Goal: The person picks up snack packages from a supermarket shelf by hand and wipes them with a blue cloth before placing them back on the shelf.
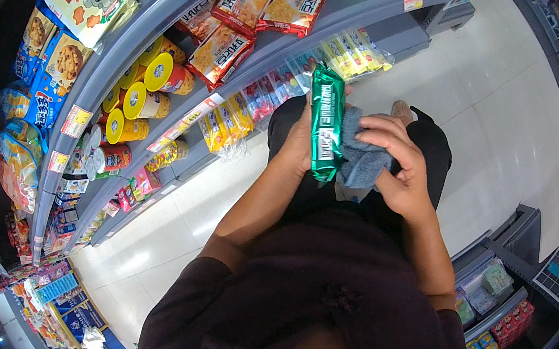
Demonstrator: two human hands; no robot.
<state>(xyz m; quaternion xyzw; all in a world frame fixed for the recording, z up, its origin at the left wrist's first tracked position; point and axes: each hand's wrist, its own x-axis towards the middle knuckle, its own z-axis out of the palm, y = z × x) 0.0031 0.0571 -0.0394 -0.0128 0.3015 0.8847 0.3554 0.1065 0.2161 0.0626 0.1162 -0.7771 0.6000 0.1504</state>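
Observation:
A shiny green snack packet with white lettering stands lengthwise in my left hand, which grips it from its left side and from behind. Against the packet's right side lies a bunched grey-blue cloth, held in my right hand with the thumb below and the fingers over its top. Both hands are in front of my knees, just right of the shelf edge. Part of my left hand's fingers is hidden behind the packet.
At the left, curved shelves hold red biscuit packs, yellow-lidded tubs, blue cookie bags and yellow snack packs lower down. A pale tiled floor runs beneath me. Another shelf unit with boxed goods stands at the lower right.

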